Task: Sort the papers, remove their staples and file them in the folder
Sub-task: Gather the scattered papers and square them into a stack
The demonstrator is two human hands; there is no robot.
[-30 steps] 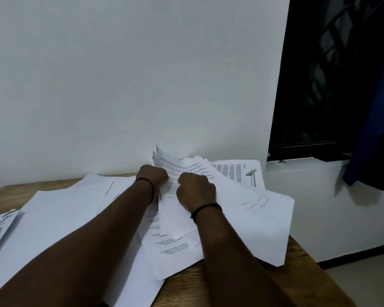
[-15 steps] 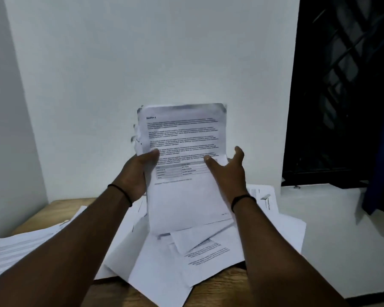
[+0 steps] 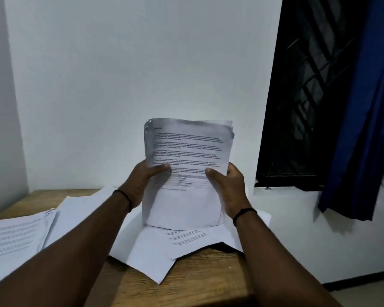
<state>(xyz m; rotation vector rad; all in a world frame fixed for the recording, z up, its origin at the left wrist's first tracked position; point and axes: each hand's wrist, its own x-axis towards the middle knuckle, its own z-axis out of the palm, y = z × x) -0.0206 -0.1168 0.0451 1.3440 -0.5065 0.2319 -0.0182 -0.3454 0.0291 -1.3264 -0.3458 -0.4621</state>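
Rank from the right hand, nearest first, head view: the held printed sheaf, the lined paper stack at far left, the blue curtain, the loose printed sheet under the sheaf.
1. Held printed sheaf: gripped by the right hand at its right edge.
2. Loose printed sheet: just below, on the wooden table.
3. Blue curtain: off to the right, by the window.
4. Lined paper stack: far left.

No text can be read; the printed sheaf of papers (image 3: 187, 160) held upright carries blurred paragraphs and a small table; the loose sheets (image 3: 186, 237) on the wooden table (image 3: 193, 278) show equally illegible lines.
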